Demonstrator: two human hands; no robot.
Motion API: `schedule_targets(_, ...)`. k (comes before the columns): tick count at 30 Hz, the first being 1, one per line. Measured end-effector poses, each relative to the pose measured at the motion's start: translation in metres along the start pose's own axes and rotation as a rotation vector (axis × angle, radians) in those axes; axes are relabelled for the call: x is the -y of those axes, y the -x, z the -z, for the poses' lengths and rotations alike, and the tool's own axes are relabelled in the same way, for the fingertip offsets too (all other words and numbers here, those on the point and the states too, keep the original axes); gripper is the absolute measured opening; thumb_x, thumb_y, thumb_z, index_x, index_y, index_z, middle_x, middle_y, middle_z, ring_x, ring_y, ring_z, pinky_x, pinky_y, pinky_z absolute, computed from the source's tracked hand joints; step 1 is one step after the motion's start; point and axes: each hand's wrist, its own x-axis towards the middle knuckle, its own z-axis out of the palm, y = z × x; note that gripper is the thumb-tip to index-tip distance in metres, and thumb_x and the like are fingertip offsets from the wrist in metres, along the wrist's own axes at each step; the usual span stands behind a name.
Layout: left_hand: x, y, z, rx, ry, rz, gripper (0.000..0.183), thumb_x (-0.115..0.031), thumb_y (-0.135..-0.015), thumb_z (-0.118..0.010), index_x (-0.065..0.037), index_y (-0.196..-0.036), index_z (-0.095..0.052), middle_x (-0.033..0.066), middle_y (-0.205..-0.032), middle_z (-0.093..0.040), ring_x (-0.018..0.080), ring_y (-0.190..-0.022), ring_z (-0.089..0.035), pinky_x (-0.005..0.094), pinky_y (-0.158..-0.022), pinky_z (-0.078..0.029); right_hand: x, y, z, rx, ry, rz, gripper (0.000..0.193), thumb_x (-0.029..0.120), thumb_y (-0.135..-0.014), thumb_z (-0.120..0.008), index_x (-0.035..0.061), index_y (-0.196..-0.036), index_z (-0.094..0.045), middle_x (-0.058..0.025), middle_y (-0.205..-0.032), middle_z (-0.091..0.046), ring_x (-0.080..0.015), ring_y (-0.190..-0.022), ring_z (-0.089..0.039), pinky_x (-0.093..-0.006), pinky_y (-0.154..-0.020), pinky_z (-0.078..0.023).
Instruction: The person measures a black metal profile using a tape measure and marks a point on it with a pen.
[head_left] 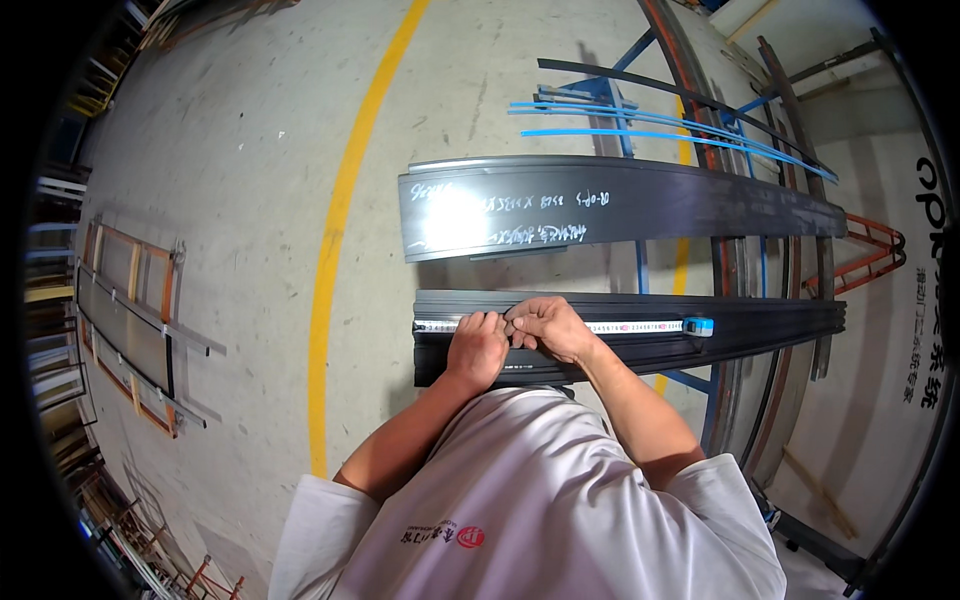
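Observation:
A stack of dark grey ribbed metal profiles [780, 318] lies crosswise in front of me. Along its top runs the pulled-out white blade of a tape measure [640, 327], its blue case resting toward the right end. My left hand [476, 348] is closed over the blade near the profiles' left end, fingers curled on it. Right beside it, my right hand [552, 328] lies across the blade with thumb and fingers pinched together. Whatever is in that pinch is hidden or too small to name. The fingertips of both hands meet or nearly meet.
Beyond lies a wide dark panel [640, 200] with white handwriting. Farther off are thin blue strips [660, 118] and a black strip [690, 95]. A steel rack [727, 270] supports them on the right. A yellow line [335, 230] crosses the floor; frames [135, 330] lie left.

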Motion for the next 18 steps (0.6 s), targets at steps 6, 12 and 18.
schedule_targets(6,0.0,-0.001,0.002,-0.012,-0.008,-0.013,0.015,-0.013,-0.082,-0.066,-0.001,-0.091,-0.066,0.012,-0.089,-0.058,0.0316,-0.086,-0.056,0.0436,-0.077,-0.046,0.012,-0.002,-0.009,-0.036,0.527,0.032,0.016,0.007,-0.098,-0.063,-0.008,-0.099,-0.07,-0.0095,-0.075,-0.068,-0.0132,-0.056,-0.057,-0.0265,-0.052,-0.045)
schedule_targets(12,-0.004,-0.002,0.004,-0.015,0.013,0.027,0.01,-0.011,-0.084,-0.062,-0.002,-0.087,-0.065,0.012,-0.093,-0.059,0.0305,-0.089,-0.057,0.043,-0.08,-0.046,0.0,-0.004,0.002,0.011,-0.024,-0.067,0.016,0.007,-0.099,-0.063,-0.0077,-0.099,-0.07,-0.0089,-0.078,-0.068,-0.0132,-0.061,-0.059,-0.0256,-0.055,-0.046)
schedule_targets(18,0.0,0.001,0.0,0.001,0.064,0.069,0.019,-0.011,-0.081,-0.065,0.001,-0.094,-0.067,0.0142,-0.094,-0.06,0.0326,-0.09,-0.058,0.0437,-0.083,-0.047,0.007,-0.001,-0.002,0.007,0.421,0.049,0.018,0.011,-0.097,-0.065,-0.0053,-0.091,-0.07,-0.0078,-0.068,-0.066,-0.0121,-0.059,-0.059,-0.0288,-0.055,-0.047)
